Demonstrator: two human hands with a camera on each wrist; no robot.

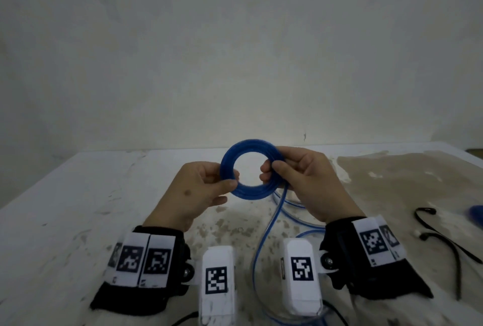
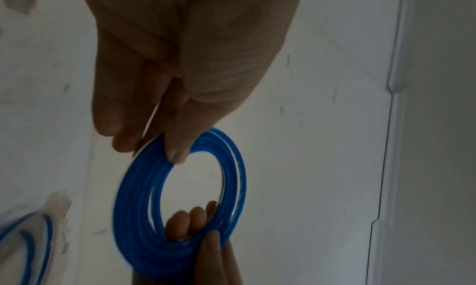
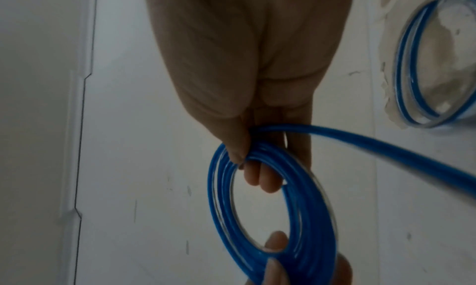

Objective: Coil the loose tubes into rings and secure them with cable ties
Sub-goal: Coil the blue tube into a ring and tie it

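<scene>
One blue tube (image 1: 249, 168), two cable ties (image 1: 441, 244)

A deep blue coil of tubing (image 1: 248, 168), its loose tail (image 1: 264, 242) a paler, translucent blue, stood out against a white table (image 1: 65, 208) blotched with tan stains. Black cable ties (image 1: 444, 244) lay on it. Black wrist straps (image 1: 347, 242) carried white tags (image 1: 372, 243) printed with black-and-white square codes.

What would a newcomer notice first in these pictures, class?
The blue tube ring, held up at the centre above the white table, pinched by the left hand and the right hand. Loose tube trails from it toward the person; black cable ties lie at right.
</scene>
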